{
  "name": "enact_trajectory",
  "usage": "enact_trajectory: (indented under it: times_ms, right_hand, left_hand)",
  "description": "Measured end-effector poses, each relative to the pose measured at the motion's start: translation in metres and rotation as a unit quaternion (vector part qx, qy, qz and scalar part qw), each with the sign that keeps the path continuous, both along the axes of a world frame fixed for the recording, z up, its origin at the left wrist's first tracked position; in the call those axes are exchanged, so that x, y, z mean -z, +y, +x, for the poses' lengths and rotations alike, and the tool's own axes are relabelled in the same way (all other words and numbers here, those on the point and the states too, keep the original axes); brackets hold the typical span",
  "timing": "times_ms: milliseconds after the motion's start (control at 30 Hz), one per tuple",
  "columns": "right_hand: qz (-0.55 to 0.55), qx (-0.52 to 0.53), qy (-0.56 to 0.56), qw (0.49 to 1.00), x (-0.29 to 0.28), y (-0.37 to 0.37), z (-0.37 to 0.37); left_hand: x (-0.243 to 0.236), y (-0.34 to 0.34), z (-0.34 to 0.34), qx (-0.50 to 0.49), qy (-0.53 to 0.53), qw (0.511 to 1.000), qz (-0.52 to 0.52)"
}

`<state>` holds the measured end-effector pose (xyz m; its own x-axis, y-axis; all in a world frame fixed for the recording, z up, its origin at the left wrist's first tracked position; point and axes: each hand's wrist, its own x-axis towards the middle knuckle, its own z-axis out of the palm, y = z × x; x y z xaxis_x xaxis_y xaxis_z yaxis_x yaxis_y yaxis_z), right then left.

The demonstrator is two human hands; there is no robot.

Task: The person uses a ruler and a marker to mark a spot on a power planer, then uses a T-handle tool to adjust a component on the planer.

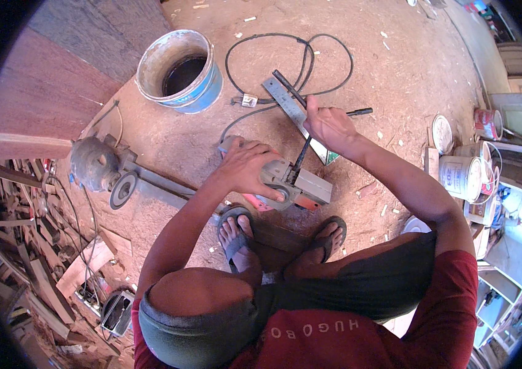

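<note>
A grey and red electric planer (312,189) is tipped on its side just above my feet. My left hand (247,165) is clamped over its body, thumb on the round housing and fingers across the far side. In my right hand (330,125) is a dark three-way socket wrench (302,152), gripped near where its arms meet. One wrench arm points down to the planer, where its tip is hidden; another points far left, and the third sticks out to the right. Behind the wrench, a flat metal bar (280,93) with a green and white end lies on the floor.
A black cord (229,56) loops across the floor beyond the planer. Far left stands a blue and white bucket (192,101) with dark liquid. A motor with a wheel (123,189) and wood scraps (42,277) lie left; white buckets (459,177) and shelves (499,286) line the right.
</note>
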<state>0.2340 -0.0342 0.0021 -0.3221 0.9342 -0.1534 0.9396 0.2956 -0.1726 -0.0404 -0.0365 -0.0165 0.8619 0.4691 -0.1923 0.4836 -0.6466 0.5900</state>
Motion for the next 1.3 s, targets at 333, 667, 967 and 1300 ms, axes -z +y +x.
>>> enact_trajectory:
  times_ms: [333, 667, 967, 1300]
  right_hand:
    - [0.137, -0.072, 0.130, 0.979, -0.004, -0.010, 0.015]
    - [0.183, -0.123, 0.197, 0.955, -0.018, -0.021, 0.004]
    - [0.209, -0.173, 0.269, 0.924, -0.005, -0.022, 0.012]
    - [0.131, -0.188, 0.383, 0.895, 0.010, -0.019, 0.024]
  left_hand:
    - [-0.003, 0.000, 0.001, 0.007, -0.018, 1.000, 0.011]
    - [0.006, 0.001, -0.001, 0.003, -0.038, 0.999, 0.000]
    - [0.008, 0.000, -0.001, 0.001, -0.041, 0.999, 0.005]
    - [0.002, 0.000, -0.001, 0.001, -0.016, 1.000, -0.019]
